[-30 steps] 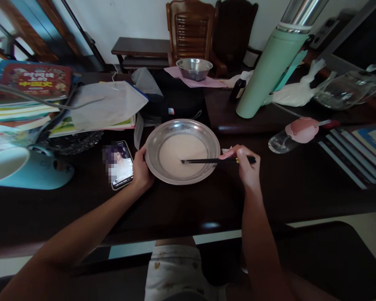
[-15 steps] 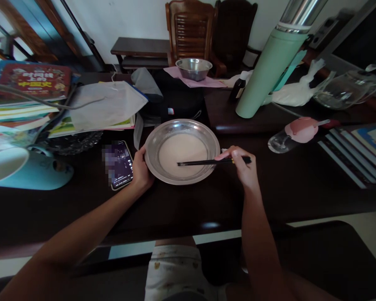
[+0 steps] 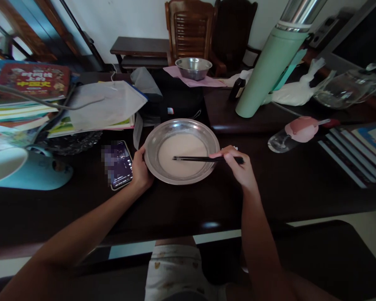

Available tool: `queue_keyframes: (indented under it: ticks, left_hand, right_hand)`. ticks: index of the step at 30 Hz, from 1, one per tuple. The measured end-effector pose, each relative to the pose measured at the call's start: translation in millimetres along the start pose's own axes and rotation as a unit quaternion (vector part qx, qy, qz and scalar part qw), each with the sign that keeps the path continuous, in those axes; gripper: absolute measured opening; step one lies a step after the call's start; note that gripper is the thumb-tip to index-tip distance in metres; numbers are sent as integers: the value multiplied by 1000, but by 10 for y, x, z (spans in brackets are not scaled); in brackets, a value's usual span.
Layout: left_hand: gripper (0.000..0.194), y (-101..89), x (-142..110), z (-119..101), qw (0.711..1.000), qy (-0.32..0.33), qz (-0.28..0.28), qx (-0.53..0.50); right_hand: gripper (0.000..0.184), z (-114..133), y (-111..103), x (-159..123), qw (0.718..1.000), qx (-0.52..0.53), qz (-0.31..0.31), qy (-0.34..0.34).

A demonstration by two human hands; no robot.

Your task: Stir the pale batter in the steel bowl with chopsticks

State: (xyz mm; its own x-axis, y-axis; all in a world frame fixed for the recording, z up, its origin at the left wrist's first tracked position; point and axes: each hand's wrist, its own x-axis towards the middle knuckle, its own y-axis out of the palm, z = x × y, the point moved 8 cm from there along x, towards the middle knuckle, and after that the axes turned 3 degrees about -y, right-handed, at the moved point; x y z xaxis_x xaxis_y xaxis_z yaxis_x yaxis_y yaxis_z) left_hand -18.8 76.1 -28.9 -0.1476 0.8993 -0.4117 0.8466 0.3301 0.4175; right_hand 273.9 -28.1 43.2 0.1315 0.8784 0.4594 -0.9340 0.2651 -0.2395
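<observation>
A dark wooden table (image 3: 181, 209) carries a steel dish (image 3: 181, 151) at centre, a phone (image 3: 120, 164) at nine o'clock, stacked books (image 3: 28, 96) at ten, a green flask (image 3: 269, 71) at one, a pink-lidded bottle (image 3: 293, 133) and more books (image 3: 357, 152) at three.

The pan (image 3: 182, 151) sits on the table (image 3: 301, 188) before the person, with the phone (image 3: 120, 164) just left of it and the bottle (image 3: 293, 133) lying well to its right. The chopsticks (image 3: 203, 159) reach from the right into the batter (image 3: 181, 154) in the pan. Behind stand the flask (image 3: 269, 71) and the small bowl (image 3: 193, 68); books (image 3: 28, 90) are stacked at far left.
</observation>
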Motion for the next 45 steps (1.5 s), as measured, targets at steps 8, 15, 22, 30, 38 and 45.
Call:
queue_keyframes:
  ticks: [8, 15, 22, 30, 38, 45]
  left_hand:
    - [12, -10, 27, 15, 1000, 1, 4, 2]
    - [9, -15, 50, 13, 1000, 10, 13, 4]
    - [13, 2, 34, 1, 1000, 16, 19, 9]
    - [11, -5, 34, 19, 1000, 2, 10, 2]
    - [12, -6, 49, 22, 1000, 13, 21, -2]
    - [11, 2, 37, 15, 1000, 11, 18, -3]
  right_hand:
    - [49, 13, -131, -25, 997, 20, -68, -5]
    - [45, 1, -24, 6, 1000, -12, -14, 0]
    - [56, 8, -91, -16, 999, 1, -52, 9]
    - [47, -19, -105, -13, 998, -22, -56, 5]
    - [49, 6, 3, 2, 1000, 0, -9, 5]
    - [51, -8, -163, -31, 995, -21, -95, 3]
